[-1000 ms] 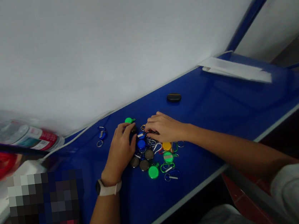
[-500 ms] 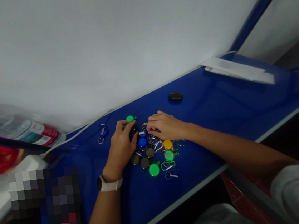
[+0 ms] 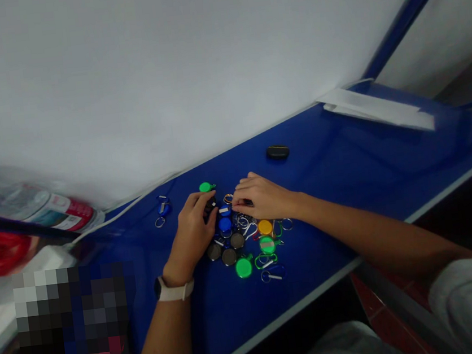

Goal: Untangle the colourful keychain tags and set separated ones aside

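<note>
Retractable badge reels with rings and clips lie in a pile on the blue table. At the pile's left edge my left hand (image 3: 192, 222), wearing a watch, has thumb and fingers closed around a black badge reel (image 3: 210, 204). My right hand (image 3: 259, 196) is closed over the pile's far right side; its curled fingers hide what they grip. Between the hands are blue badge reels (image 3: 225, 225) and silver key rings (image 3: 242, 220). Closer to me are dark badge reels (image 3: 228, 257), green badge reels (image 3: 243, 267) and a yellow badge reel (image 3: 265, 227). A green badge reel (image 3: 205, 187) sits just beyond my left fingers.
A separate blue badge reel (image 3: 163, 208) lies to the left. A small black case (image 3: 277, 152) stands farther back, with folded white paper (image 3: 377, 110) at the right. A plastic bottle (image 3: 52, 209), white cable (image 3: 126, 208) and white power strip (image 3: 53, 257) occupy the left side.
Both hands stay almost in place. The left fingers have shifted slightly, showing more of the black badge reel with a light spot on it. The pile looks unchanged.
</note>
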Demonstrator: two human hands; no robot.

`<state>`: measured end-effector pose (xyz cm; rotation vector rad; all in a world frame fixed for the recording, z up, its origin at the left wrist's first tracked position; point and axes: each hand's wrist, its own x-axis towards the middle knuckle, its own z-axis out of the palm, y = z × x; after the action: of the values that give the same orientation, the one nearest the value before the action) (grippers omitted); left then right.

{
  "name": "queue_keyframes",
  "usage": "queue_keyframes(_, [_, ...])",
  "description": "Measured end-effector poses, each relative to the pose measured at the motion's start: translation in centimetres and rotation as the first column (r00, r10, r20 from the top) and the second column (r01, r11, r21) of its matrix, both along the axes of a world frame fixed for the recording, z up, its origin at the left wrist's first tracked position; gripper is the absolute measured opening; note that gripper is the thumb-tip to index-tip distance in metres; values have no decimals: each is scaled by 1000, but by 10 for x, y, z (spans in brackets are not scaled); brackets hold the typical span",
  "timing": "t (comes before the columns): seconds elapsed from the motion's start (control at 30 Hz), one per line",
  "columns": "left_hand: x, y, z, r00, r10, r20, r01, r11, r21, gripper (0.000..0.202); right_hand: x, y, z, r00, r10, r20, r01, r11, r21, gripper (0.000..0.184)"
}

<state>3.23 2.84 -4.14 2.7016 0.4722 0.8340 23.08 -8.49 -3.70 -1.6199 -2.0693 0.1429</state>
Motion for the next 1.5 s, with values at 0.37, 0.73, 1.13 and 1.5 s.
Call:
queue_keyframes(0.37, [-1, 1, -2, 999, 46, 19, -44, 994, -101, 33, 2, -1, 2, 1000, 14, -25, -14, 999, 33, 18])
queue_keyframes(0.73, [1, -4, 5, 976, 84, 200, 21, 880, -475, 38, -2, -4, 4, 994, 35, -100, -14, 979, 201, 20])
queue_keyframes(1.13, [4, -15, 15, 983, -9, 185, 159, 555, -817, 52, -4, -7, 5, 976, 90, -197, -29, 956, 291, 18])
queue_keyframes(1.5, [6, -17, 14, 979, -45, 198, 194, 490, -850, 37, -6, -6, 2, 975, 88, -202, -30, 961, 275, 20])
